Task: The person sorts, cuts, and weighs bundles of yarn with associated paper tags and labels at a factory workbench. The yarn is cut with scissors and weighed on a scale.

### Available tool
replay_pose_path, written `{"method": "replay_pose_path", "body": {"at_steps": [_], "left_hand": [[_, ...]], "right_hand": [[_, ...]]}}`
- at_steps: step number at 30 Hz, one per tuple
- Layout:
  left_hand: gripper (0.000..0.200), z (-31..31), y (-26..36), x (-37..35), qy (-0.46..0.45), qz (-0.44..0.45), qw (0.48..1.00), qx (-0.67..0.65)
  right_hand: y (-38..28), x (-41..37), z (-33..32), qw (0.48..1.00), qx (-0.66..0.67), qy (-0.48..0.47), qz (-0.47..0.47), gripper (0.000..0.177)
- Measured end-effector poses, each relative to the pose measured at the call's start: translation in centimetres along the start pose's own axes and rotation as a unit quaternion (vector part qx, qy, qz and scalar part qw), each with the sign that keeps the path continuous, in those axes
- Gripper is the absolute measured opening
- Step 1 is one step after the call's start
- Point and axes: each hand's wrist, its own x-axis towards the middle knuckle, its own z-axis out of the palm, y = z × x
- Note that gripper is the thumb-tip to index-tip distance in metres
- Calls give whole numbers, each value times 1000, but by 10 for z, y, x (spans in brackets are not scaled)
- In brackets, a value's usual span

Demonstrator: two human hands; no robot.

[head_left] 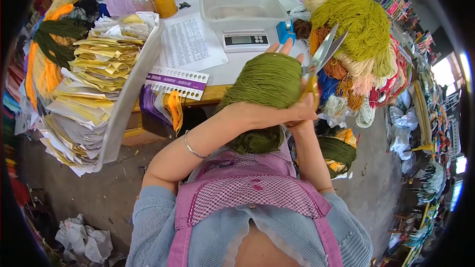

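The tabletop runs across the top of the view. At its left edge a long white tray leans, stacked with folded yellow and white paper packets. On the right sits a heap of yarn skeins, mustard-green on top and orange, cream and red beneath.

In front of the chest is the olive-green yarn skein. Its long axis runs near-vertical, from just below the kitchen scale down behind the forearm towards the apron. The right hand is buried in the skein, and only straight fingertips show above the top. Whether its grip closes on the strands I cannot tell.

The left hand crosses in front of the skein, a bracelet on that forearm. Its grip is clenched at the yellow handles of the scissors. The scissors lie just right of the skein, almost touching its edge. Their blades are parted and point up and to the right, away from the yarn. The left hand is the nearer one to them.

Behind, a clear plastic tub rests on the scale, with a printed sheet to its left. A purple colour card lies at the tabletop's front edge, and a yellow cup stands further back.
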Motion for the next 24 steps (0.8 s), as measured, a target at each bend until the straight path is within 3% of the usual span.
{"method": "replay_pose_path", "body": {"at_steps": [1,4,5,7,9,12,13,14,16,17,18,19,20,21,22,23,24], "left_hand": [[103,3,-5,-1,3,1,1000,0],[102,15,-22,-11,56,55,995,67],[99,15,-26,-14,64,32,990,121],[82,18,-41,-22,85,21,976,201],[72,12,-54,-27,54,14,960,274],[63,-3,-60,-35,47,26,951,305],[77,-3,-67,-38,46,-5,935,352],[77,-8,-73,-42,45,-5,934,354],[100,-25,-77,-49,-4,-73,989,130],[116,-35,-80,-50,-23,-61,996,58],[116,-39,-78,-49,-24,-60,996,61],[111,-42,-77,-48,22,-46,981,-187],[106,-46,-74,-48,67,-30,903,-423],[86,-45,-56,-38,177,-104,790,-577],[86,-48,-52,-34,180,-106,793,-573],[81,-53,-51,-30,195,-66,689,-695],[78,-54,-49,-26,204,-22,567,-798]], "right_hand": [[-17,-1,0,948,-304,5,-96,57],[-66,-9,-5,971,-173,-61,-151,48],[-84,-9,-15,971,-148,-71,-175,47],[-119,-17,-21,964,-121,-32,-235,42],[-152,-17,-49,943,-154,-57,-290,38],[-177,-16,-83,938,-161,3,-307,36],[-181,-18,-91,933,-174,27,-314,35],[-182,-19,-98,926,-196,46,-320,33],[-176,-22,-103,921,-240,64,-299,32],[-169,-19,-123,905,-266,100,-315,36],[-161,-16,-142,887,-290,137,-332,41],[-145,-21,-120,860,-342,209,-316,51],[-138,-23,-134,853,-401,152,-298,52],[-125,-22,-152,840,-458,93,-276,54],[-109,-23,-144,842,-477,43,-250,63],[-97,-28,-134,825,-525,33,-206,65],[-79,-26,-126,871,-457,-34,-179,64]]}}
